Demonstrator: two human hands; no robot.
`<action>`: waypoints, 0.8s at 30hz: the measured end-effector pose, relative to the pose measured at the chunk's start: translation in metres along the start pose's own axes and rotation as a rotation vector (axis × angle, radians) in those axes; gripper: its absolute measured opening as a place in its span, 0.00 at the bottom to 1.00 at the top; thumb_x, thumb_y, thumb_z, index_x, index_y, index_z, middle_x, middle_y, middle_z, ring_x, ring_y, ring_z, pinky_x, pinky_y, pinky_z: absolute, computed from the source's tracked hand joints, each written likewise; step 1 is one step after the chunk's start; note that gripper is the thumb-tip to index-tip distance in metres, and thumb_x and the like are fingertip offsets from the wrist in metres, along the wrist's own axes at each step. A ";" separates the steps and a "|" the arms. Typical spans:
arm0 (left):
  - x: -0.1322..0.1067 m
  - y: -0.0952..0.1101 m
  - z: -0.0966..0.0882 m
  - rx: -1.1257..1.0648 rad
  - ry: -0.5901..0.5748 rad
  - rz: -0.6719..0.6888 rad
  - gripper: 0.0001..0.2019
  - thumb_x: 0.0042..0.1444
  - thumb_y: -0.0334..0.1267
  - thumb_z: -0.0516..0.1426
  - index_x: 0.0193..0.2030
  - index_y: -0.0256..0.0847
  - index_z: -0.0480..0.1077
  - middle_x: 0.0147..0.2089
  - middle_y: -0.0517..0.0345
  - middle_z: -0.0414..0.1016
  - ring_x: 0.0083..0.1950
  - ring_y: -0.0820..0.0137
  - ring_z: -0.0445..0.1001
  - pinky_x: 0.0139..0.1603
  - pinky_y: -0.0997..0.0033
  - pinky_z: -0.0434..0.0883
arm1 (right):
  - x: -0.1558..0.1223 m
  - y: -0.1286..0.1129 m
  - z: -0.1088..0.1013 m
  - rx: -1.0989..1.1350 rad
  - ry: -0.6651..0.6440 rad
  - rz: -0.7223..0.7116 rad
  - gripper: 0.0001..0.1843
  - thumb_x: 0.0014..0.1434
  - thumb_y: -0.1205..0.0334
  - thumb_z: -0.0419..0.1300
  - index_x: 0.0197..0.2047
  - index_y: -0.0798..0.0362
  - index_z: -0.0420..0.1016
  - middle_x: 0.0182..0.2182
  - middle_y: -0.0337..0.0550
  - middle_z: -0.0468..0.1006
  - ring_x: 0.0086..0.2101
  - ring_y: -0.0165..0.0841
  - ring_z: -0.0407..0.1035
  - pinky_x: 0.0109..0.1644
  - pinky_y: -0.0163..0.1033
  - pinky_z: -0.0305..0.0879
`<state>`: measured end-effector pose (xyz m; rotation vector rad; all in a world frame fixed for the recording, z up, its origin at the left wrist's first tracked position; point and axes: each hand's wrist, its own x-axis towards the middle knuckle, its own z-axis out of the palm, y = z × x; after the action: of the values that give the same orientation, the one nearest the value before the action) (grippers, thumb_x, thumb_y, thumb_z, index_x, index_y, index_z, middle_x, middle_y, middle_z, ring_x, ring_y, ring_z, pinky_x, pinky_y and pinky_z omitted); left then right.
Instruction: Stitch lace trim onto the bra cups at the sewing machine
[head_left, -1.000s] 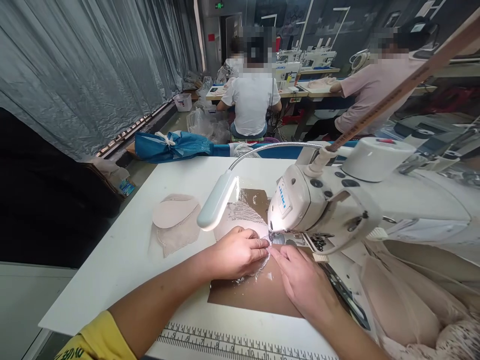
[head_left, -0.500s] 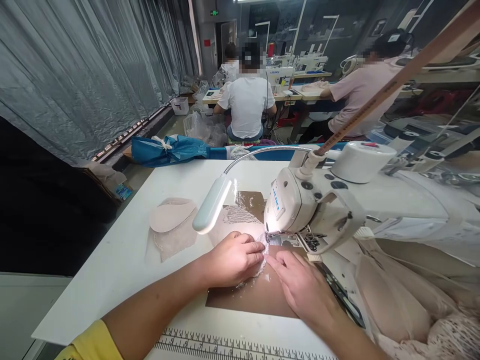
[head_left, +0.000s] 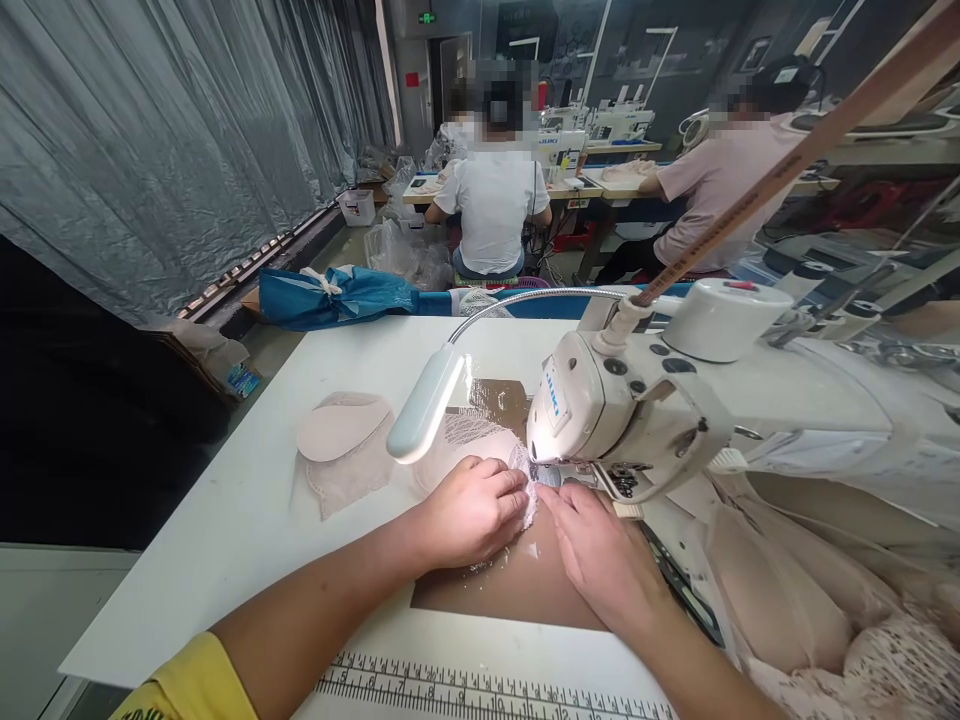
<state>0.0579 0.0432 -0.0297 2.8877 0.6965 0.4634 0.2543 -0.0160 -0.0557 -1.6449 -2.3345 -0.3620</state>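
A pale pink lace bra cup (head_left: 480,440) lies under the needle area of a white JUKI sewing machine (head_left: 600,390). My left hand (head_left: 480,512) rests on the cup's near part, fingers bent and pressed together on the lace. On the other side, my right hand (head_left: 600,540) touches the lace edge with an outstretched finger, close below the presser foot; its other fingers are curled. Its thumb is hidden. Both hands are over a brown sheet (head_left: 517,590) on the table. A lamp (head_left: 426,405) lights the seam area.
Another pink cup piece (head_left: 345,450) lies on the white table (head_left: 247,520) at left. A printed ruler (head_left: 480,690) runs along the front edge. Pink garments (head_left: 810,600) are heaped at right. A thread cone (head_left: 727,318) tops the machine. People (head_left: 495,210) sit at machines beyond.
The cup has turned and shifted a little, showing more of its rounded surface left of the needle. My right fingertip has moved slightly up toward the presser foot; my left hand stays on the lace.
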 end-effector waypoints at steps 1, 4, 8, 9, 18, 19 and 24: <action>-0.001 0.000 -0.001 -0.009 0.002 0.007 0.14 0.64 0.38 0.48 0.48 0.38 0.71 0.52 0.49 0.73 0.49 0.63 0.68 0.48 0.62 0.64 | -0.001 0.000 0.000 0.017 0.000 0.011 0.22 0.58 0.72 0.48 0.51 0.53 0.76 0.37 0.47 0.80 0.31 0.35 0.71 0.28 0.37 0.62; -0.003 -0.001 -0.002 -0.024 0.005 0.035 0.13 0.64 0.39 0.48 0.47 0.38 0.71 0.51 0.50 0.73 0.48 0.64 0.68 0.49 0.62 0.64 | -0.002 0.002 -0.003 0.071 0.012 0.040 0.20 0.60 0.71 0.48 0.50 0.54 0.76 0.38 0.46 0.80 0.30 0.34 0.71 0.28 0.36 0.61; -0.004 -0.001 -0.004 -0.040 0.008 0.086 0.12 0.64 0.37 0.49 0.45 0.39 0.72 0.47 0.49 0.74 0.47 0.65 0.69 0.48 0.63 0.65 | -0.003 0.002 -0.008 0.148 0.010 -0.010 0.20 0.61 0.70 0.47 0.51 0.55 0.74 0.39 0.46 0.78 0.32 0.33 0.70 0.31 0.36 0.63; -0.003 -0.001 -0.003 -0.045 0.006 0.096 0.12 0.63 0.37 0.49 0.44 0.39 0.72 0.47 0.49 0.75 0.48 0.65 0.69 0.48 0.63 0.65 | -0.003 0.001 -0.008 0.164 0.007 -0.036 0.20 0.61 0.71 0.47 0.51 0.55 0.74 0.38 0.45 0.78 0.32 0.33 0.70 0.32 0.36 0.63; -0.002 0.002 0.000 -0.064 -0.008 0.055 0.12 0.64 0.37 0.49 0.47 0.39 0.72 0.50 0.53 0.75 0.49 0.66 0.69 0.50 0.64 0.64 | -0.005 -0.002 -0.004 0.092 0.039 -0.095 0.23 0.56 0.76 0.46 0.48 0.56 0.76 0.31 0.45 0.75 0.27 0.32 0.66 0.31 0.38 0.61; -0.002 0.002 0.000 -0.067 -0.009 0.043 0.13 0.63 0.37 0.49 0.48 0.39 0.72 0.50 0.53 0.75 0.49 0.66 0.69 0.51 0.64 0.64 | -0.005 -0.002 -0.004 0.079 0.039 -0.092 0.23 0.56 0.76 0.47 0.48 0.56 0.76 0.32 0.46 0.76 0.27 0.33 0.67 0.31 0.38 0.61; -0.001 0.001 -0.002 -0.088 -0.024 0.032 0.14 0.62 0.39 0.51 0.51 0.38 0.70 0.52 0.52 0.73 0.50 0.64 0.68 0.52 0.63 0.64 | -0.001 -0.001 -0.001 0.035 0.015 -0.055 0.22 0.57 0.75 0.48 0.50 0.56 0.76 0.37 0.47 0.79 0.28 0.34 0.70 0.28 0.37 0.63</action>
<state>0.0568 0.0424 -0.0284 2.8213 0.6110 0.4512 0.2540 -0.0172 -0.0555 -1.5594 -2.3658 -0.3418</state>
